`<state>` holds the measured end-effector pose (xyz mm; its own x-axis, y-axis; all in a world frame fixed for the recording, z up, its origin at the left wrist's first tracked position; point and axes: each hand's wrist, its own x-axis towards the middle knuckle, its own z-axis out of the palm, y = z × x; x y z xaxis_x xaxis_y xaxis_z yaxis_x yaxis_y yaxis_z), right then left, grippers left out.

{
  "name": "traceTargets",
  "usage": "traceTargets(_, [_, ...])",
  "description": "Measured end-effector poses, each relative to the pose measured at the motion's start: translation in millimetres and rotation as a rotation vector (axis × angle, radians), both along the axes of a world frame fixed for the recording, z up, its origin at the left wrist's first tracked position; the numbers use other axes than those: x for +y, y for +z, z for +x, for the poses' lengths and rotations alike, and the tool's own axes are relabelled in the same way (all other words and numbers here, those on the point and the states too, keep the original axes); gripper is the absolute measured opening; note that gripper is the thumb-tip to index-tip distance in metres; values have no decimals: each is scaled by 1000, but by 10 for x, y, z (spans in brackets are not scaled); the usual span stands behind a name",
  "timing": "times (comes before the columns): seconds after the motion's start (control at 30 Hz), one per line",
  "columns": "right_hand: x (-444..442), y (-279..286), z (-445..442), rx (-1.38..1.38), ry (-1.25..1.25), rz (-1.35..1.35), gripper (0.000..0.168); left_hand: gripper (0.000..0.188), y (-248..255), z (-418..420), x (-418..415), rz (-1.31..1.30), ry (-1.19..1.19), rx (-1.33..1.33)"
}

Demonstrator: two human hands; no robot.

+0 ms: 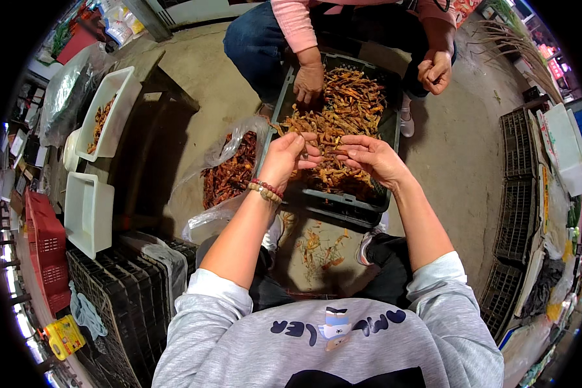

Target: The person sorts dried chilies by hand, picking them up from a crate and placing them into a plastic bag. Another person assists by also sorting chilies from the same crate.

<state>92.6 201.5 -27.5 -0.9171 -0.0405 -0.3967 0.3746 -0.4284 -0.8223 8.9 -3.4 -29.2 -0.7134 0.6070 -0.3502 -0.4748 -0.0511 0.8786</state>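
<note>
My left hand point(293, 156) is raised over the near left part of a dark plastic crate point(349, 200), pinching a small brownish dried piece between thumb and fingertips. Close beside it, my right hand point(368, 157) holds another small yellowish-brown piece at its fingertips. Beneath both hands, a heap of dried orange-brown plant pieces point(354, 106), perhaps peppers or roots, fills much of the crate. Left of the crate lies a clear plastic bag point(201, 227) with darker red dried pieces point(233, 169). What exactly the pieces are, I cannot tell.
Across the crate, another person's hand point(309, 82) reaches into the heap; their other hand point(435, 72) is held at the right. White tubs point(91, 213) stand at left near a black crate point(121, 310). Stacked black crates point(516, 145) line the right. Scraps point(320, 252) litter the floor between my feet.
</note>
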Motion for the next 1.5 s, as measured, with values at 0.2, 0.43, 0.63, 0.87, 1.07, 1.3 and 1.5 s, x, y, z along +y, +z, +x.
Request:
traceTargets(0.2, [-56, -67, -14, 57, -179, -42, 33, 33, -182, 88, 150, 183, -138, -81])
traceTargets(0.43, [-295, -71, 192, 149, -251, 48, 19, 31, -17, 347, 583, 212, -8, -80])
traceTargets(0.63, [-229, -463, 944, -26, -656, 140, 13, 26, -422, 389, 811, 51, -38, -142])
traceTargets(0.87, [-423, -302, 1738, -143, -650, 201, 13, 29, -685, 565, 1040, 20, -226, -114])
traceTargets(1.07, [-481, -109, 1899, -111, -693, 224, 14, 29, -1021, 477, 1163, 17, -255, -134])
traceTargets(1.3, [-561, -65, 1906, -125, -677, 250, 16, 34, -733, 518, 1040, -186, -273, -174])
traceTargets(1.5, [-662, -70, 1766, -113, -626, 226, 16, 36, -654, 544, 974, -170, -151, -138])
